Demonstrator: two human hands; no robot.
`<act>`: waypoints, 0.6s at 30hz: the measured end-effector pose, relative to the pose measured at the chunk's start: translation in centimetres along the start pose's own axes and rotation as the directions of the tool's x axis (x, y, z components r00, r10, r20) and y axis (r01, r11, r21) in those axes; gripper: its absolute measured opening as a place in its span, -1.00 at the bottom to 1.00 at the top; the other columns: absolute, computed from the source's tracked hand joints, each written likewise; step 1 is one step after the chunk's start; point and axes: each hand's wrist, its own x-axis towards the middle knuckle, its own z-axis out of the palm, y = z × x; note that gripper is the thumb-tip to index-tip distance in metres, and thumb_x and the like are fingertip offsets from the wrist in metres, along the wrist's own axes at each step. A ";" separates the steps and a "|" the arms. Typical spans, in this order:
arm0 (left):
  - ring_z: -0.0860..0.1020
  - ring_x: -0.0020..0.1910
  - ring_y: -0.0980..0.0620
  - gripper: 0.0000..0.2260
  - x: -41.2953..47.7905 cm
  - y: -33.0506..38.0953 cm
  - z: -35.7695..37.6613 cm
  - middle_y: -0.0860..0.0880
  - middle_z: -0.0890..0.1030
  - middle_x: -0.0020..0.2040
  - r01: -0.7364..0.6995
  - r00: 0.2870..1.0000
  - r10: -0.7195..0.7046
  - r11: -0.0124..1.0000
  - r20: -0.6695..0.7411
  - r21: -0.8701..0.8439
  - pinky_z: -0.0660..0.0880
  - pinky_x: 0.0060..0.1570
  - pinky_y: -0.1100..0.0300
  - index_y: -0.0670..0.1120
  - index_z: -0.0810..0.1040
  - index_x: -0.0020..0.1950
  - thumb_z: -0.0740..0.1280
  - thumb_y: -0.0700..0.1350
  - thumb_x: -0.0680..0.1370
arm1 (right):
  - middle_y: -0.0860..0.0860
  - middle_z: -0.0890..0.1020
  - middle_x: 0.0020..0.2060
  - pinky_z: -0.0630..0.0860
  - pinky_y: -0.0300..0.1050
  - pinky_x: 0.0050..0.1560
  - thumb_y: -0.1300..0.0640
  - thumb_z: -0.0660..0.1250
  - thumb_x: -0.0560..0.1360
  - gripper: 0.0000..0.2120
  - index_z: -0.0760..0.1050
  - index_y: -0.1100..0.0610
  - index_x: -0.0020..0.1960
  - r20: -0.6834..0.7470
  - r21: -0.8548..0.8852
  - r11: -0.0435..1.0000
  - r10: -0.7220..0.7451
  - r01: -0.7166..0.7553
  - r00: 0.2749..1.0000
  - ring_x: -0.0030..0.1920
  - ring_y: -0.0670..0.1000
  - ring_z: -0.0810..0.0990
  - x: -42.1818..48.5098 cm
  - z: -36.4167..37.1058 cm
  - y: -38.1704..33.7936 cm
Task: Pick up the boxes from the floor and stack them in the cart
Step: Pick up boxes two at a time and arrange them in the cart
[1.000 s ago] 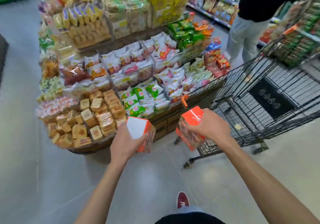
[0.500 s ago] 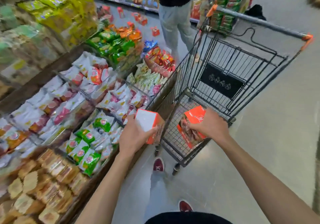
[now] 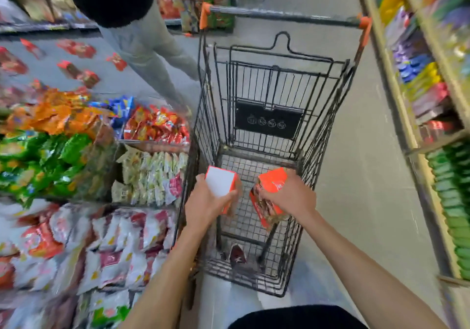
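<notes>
Since 2 boxes are held above the wire basket of the cart [image 3: 267, 84], the white-faced box [image 3: 220, 182] gripped in the left hand [image 3: 203, 201] and the orange box [image 3: 270, 181] gripped in the right hand [image 3: 290, 196], the likely slip is letting go too high: either could tip on the mesh, clip the rim, and leave no flat base for stacking. More boxes [image 3: 76, 48] lie scattered on the grey floor [image 3: 356, 176] beside a standing person [image 3: 142, 48], with a snack display [image 3: 63, 150] left and shelves [image 3: 432, 87] right.
</notes>
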 end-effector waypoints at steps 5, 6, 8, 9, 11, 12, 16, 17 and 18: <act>0.61 0.10 -0.14 -0.14 9.1 2.7 2.3 -0.09 0.61 0.11 0.052 0.997 -0.053 0.998 0.051 0.020 0.55 -0.03 0.01 -0.05 0.32 0.21 0.38 0.44 0.10 | 0.02 0.52 0.10 0.55 -0.07 -0.09 -0.50 0.33 0.23 -0.09 0.30 0.13 0.31 0.038 0.039 0.993 0.109 -0.110 0.993 0.04 0.08 0.61 7.2 2.6 -0.3; 0.60 0.10 -0.15 -0.12 10.9 3.0 3.0 -0.09 0.59 0.13 0.065 0.997 -0.066 0.998 0.048 0.027 0.55 -0.02 0.00 -0.05 0.32 0.23 0.36 0.45 0.09 | 0.03 0.50 0.12 0.54 -0.07 -0.06 -0.47 0.35 0.23 -0.08 0.28 0.15 0.33 0.056 0.043 0.992 0.120 -0.122 0.991 0.07 0.09 0.59 8.6 3.1 -0.3; 0.57 0.15 -0.17 -0.12 13.9 3.7 4.6 -0.10 0.54 0.18 0.092 0.995 -0.094 0.995 0.043 0.036 0.53 0.03 -0.04 -0.05 0.31 0.25 0.37 0.45 0.12 | 0.03 0.46 0.13 0.59 0.03 -0.02 -0.42 0.37 0.22 -0.07 0.25 0.16 0.35 0.070 0.065 0.988 0.137 -0.142 0.988 0.08 0.09 0.57 11.2 4.0 -0.4; 0.55 0.16 -0.19 -0.15 15.2 3.9 5.4 -0.10 0.52 0.20 0.100 0.994 -0.103 0.994 0.047 0.046 0.52 0.04 -0.04 -0.06 0.31 0.27 0.40 0.43 0.17 | 0.02 0.46 0.11 0.61 0.05 -0.02 -0.43 0.37 0.21 -0.07 0.25 0.14 0.35 0.073 0.081 0.985 0.149 -0.155 0.986 0.07 0.07 0.57 12.3 4.5 -0.4; 0.53 0.18 -0.21 -0.20 17.9 4.0 7.2 -0.12 0.48 0.22 0.116 0.992 -0.119 0.991 0.050 0.070 0.48 0.04 -0.04 -0.09 0.30 0.30 0.47 0.34 0.26 | -0.01 0.45 0.08 0.61 0.05 -0.04 -0.45 0.35 0.18 -0.09 0.27 0.09 0.33 0.079 0.115 0.977 0.172 -0.181 0.982 0.05 0.05 0.57 14.5 5.3 -0.2; 0.53 0.18 -0.22 -0.22 19.2 3.8 8.0 -0.12 0.49 0.22 0.127 0.990 -0.131 0.989 0.050 0.076 0.47 0.04 -0.04 -0.09 0.30 0.30 0.49 0.31 0.28 | -0.01 0.44 0.08 0.61 0.04 -0.04 -0.44 0.35 0.18 -0.10 0.28 0.08 0.32 0.087 0.123 0.973 0.184 -0.193 0.979 0.05 0.05 0.57 15.5 5.6 -0.1; 0.56 0.14 -0.22 -0.24 23.4 2.7 11.0 -0.13 0.55 0.17 0.142 0.987 -0.149 0.983 0.057 0.121 0.53 0.05 -0.10 -0.08 0.32 0.24 0.47 0.34 0.27 | 0.07 0.42 0.15 0.57 0.02 0.01 -0.40 0.42 0.23 -0.09 0.27 0.17 0.34 0.117 0.087 0.971 0.214 -0.224 0.970 0.10 0.11 0.54 19.3 7.0 0.3; 0.56 0.14 -0.22 -0.25 24.2 2.5 11.6 -0.12 0.55 0.17 0.144 0.987 -0.153 0.981 0.055 0.133 0.53 0.05 -0.10 -0.08 0.31 0.23 0.46 0.35 0.27 | 0.07 0.42 0.16 0.56 0.01 0.00 -0.39 0.43 0.24 -0.08 0.26 0.17 0.34 0.115 0.086 0.968 0.224 -0.234 0.968 0.11 0.11 0.54 20.1 7.4 0.5; 0.57 0.14 -0.21 -0.26 25.1 2.3 12.3 -0.11 0.55 0.17 0.147 0.987 -0.155 0.978 0.047 0.147 0.53 0.04 -0.08 -0.08 0.30 0.23 0.47 0.33 0.28 | 0.06 0.42 0.17 0.55 0.00 0.00 -0.39 0.45 0.23 -0.07 0.25 0.17 0.35 0.117 0.087 0.965 0.236 -0.246 0.965 0.11 0.10 0.53 20.9 7.8 0.5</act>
